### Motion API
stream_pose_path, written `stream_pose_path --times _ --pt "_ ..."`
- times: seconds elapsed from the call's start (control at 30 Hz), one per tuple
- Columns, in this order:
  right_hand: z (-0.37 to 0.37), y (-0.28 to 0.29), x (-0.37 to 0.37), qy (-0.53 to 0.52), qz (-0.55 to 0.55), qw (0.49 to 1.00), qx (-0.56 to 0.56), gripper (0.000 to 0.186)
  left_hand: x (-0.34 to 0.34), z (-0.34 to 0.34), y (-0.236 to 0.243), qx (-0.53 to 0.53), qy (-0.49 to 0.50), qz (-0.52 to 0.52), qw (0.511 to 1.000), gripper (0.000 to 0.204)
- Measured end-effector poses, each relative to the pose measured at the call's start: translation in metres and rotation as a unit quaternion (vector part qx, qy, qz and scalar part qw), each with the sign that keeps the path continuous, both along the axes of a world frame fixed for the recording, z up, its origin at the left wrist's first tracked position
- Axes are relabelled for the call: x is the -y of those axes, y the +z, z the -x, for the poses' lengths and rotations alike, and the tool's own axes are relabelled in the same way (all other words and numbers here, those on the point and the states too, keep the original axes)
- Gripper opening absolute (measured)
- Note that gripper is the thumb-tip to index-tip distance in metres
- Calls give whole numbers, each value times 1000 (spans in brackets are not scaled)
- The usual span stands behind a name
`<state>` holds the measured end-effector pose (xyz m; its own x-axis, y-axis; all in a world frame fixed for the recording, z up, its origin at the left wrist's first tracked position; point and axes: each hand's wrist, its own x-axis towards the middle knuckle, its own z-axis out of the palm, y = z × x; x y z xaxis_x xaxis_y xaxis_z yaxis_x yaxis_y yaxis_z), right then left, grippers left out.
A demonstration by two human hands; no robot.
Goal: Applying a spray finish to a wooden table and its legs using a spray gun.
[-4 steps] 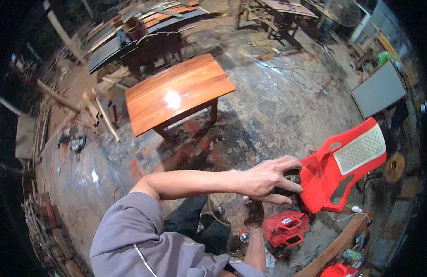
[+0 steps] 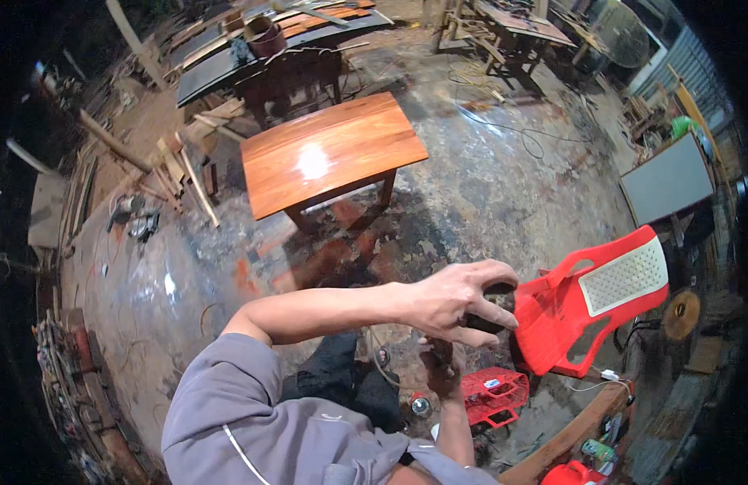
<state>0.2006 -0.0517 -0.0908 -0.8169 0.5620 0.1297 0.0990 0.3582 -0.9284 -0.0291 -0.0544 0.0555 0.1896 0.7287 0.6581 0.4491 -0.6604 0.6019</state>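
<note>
My left hand (image 2: 453, 301) reaches across from the left, its fingers curled around a dark, rounded object (image 2: 498, 301) beside the red chair. Most of that object is covered by my fingers, so its kind cannot be made out. Just below, my right hand (image 2: 443, 365) is in shadow, close under the left one, with its fingers bent. What it grips, if anything, is hidden. A red plastic chair (image 2: 544, 319) with a pale perforated back panel stands right of my hands. Beneath it sits a red plastic basket (image 2: 497, 396).
Ahead stands a glossy wooden table (image 2: 333, 153) on the stained floor. Timber lies on a black-topped bench (image 2: 204, 85) at the far left. A cable (image 2: 511, 129) trails across the floor. A grey-white panel (image 2: 669, 182) leans at right, and a power tool (image 2: 139, 222) lies at left.
The whole view has shifted slightly, with the table now farther right in it. Both hands keep much the same pose, the left still curled around the dark object.
</note>
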Motion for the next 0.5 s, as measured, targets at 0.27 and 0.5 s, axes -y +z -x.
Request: stream_pose_path --times 0.27,0.5 --pt "35 70 37 95 -29 995 -13 24 74 31 56 -16 97 2 995 40" --pt "78 86 37 166 -68 984 -18 18 100 75 63 2 100 -6 995 36"
